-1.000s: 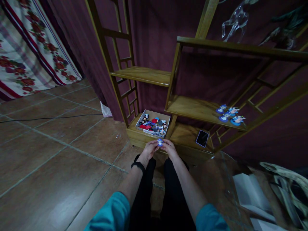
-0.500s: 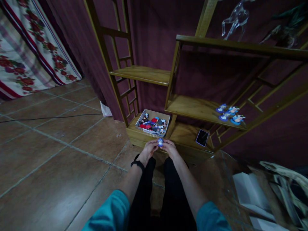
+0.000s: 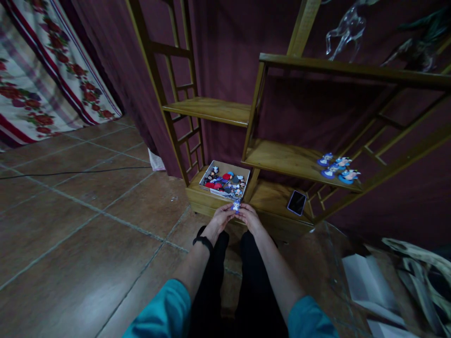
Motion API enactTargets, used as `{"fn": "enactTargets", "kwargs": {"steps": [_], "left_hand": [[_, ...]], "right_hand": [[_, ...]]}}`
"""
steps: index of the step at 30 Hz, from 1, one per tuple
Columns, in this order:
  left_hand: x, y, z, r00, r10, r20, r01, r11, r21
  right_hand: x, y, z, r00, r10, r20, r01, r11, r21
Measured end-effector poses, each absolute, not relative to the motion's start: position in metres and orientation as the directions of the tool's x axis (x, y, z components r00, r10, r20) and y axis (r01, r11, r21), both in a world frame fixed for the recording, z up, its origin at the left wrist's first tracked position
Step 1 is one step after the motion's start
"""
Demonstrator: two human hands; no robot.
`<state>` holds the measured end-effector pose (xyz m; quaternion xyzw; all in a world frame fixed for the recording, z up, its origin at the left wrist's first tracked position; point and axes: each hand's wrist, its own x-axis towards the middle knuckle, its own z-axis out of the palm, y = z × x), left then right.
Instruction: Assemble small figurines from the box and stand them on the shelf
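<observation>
Between the fingertips of both hands is a small purple-and-white figurine (image 3: 236,205), held upright by its base. My left hand (image 3: 223,216) grips it from the left, and my right hand (image 3: 248,216) from the right. Just beyond them, a shallow cardboard box (image 3: 225,167) full of small toy figures rests on the low left shelf. More figurines (image 3: 329,172), purple and blue, stand grouped at the right end of the middle shelf (image 3: 282,155).
A phone (image 3: 296,202) lies on the low right shelf. Clear animal-like ornaments (image 3: 347,29) stand on the upper shelf (image 3: 338,65). White boxes (image 3: 369,284) and a pale bag (image 3: 419,263) are on the floor at right. A black cable (image 3: 77,172) crosses the tiles at left.
The figurine has turned and risen slightly between my fingers, so more of its white body and purple base show. The camera view has shifted a little.
</observation>
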<state>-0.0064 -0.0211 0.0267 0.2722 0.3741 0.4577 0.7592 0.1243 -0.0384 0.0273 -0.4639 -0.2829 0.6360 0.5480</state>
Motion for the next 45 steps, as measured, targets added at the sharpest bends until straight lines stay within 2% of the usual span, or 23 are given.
{"fn": "enactTargets", "kwargs": {"steps": [6, 13, 23, 29, 32, 39, 45], "left_hand": [[-0.003, -0.022, 0.027, 0.211, 0.924, -0.32, -0.463, 0.383, 0.8], [-0.003, -0.025, 0.028, 0.213, 0.926, -0.311, -0.427, 0.374, 0.823], [-0.002, -0.027, 0.025, 0.177, 0.948, -0.263, -0.389, 0.313, 0.866], [-0.003, -0.03, 0.027, 0.182, 0.946, -0.268, -0.374, 0.319, 0.871], [-0.004, -0.031, 0.03, 0.203, 0.942, -0.268, -0.382, 0.328, 0.864], [-0.007, -0.031, 0.033, 0.248, 0.926, -0.286, -0.455, 0.372, 0.809], [-0.012, -0.03, 0.032, 0.307, 0.902, -0.304, -0.495, 0.424, 0.759]], "right_hand": [[0.124, -0.038, 0.028, 0.133, 0.969, -0.209, -0.317, -0.159, -0.935], [0.123, -0.035, 0.024, 0.146, 0.976, -0.164, -0.211, -0.131, -0.969], [0.128, -0.035, 0.017, 0.157, 0.982, -0.104, -0.106, -0.088, -0.991], [0.132, -0.032, 0.009, 0.083, 0.994, -0.076, -0.075, -0.07, -0.995], [0.132, -0.034, 0.012, 0.056, 0.996, -0.062, -0.106, -0.056, -0.993], [0.131, -0.045, 0.026, 0.015, 0.996, -0.091, -0.296, -0.083, -0.951], [0.132, -0.047, 0.028, 0.037, 0.991, -0.131, -0.411, -0.105, -0.906]]}}
